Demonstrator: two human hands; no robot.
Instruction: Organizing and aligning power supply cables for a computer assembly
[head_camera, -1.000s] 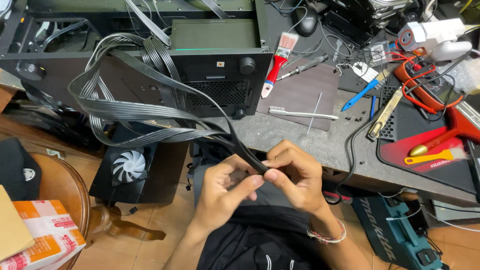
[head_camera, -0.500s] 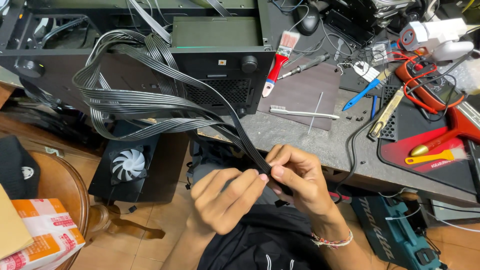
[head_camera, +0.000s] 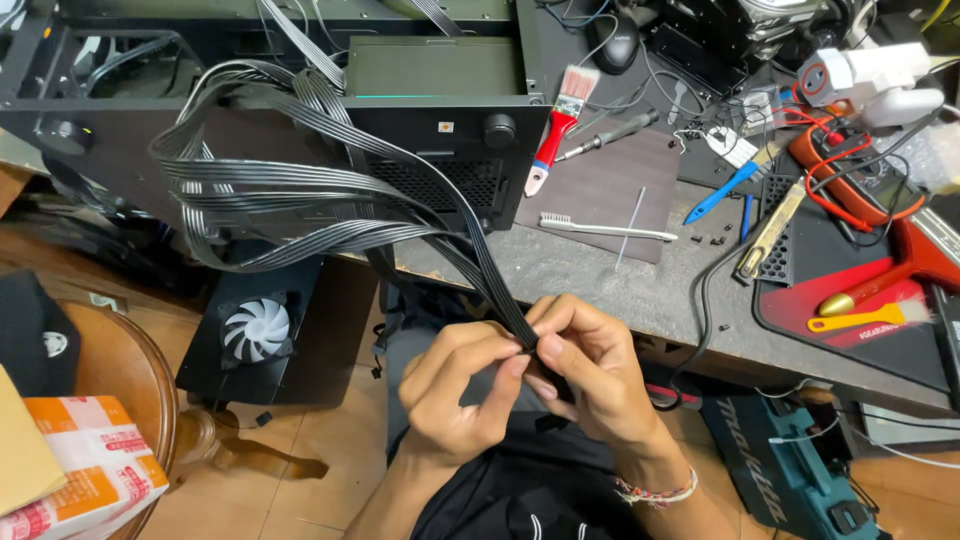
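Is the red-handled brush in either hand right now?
No: the red-handled brush lies on the table, while both hands pinch the black flat cables.

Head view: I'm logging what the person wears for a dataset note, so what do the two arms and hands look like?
Both forearms are bare, with no sleeves and no gloves. The right hand has a braided string bracelet in mixed colours at the wrist. The left hand shows no ring, watch or band.
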